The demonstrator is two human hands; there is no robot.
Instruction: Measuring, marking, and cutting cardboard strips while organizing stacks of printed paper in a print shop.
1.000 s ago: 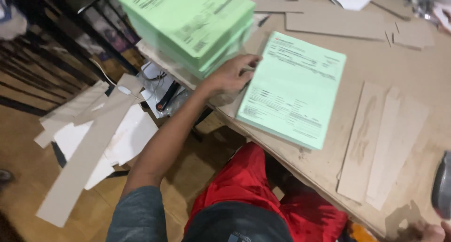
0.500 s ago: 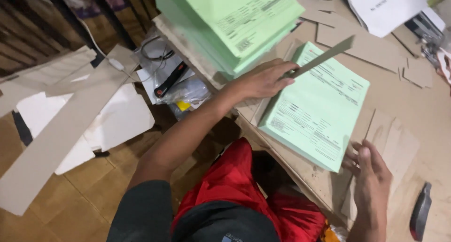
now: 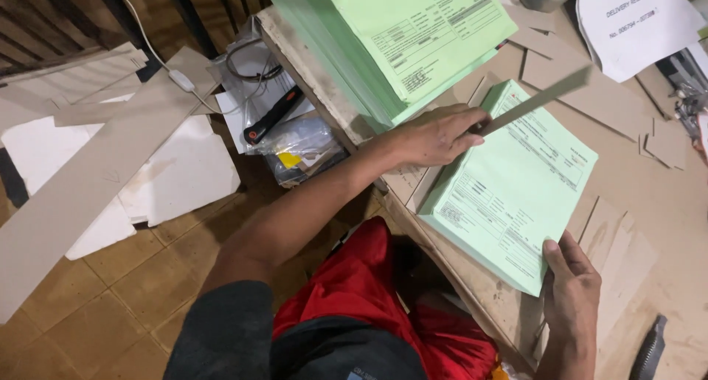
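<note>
Cardboard strip (image 3: 535, 101) – motion-blurred, end hidden

Wooden table (image 3: 649, 203), green pads (image 3: 516, 185), cardboard strips (image 3: 619, 255)

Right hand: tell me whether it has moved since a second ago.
Yes. The right hand came in from off the table onto the near corner of the green paper pad.
</note>
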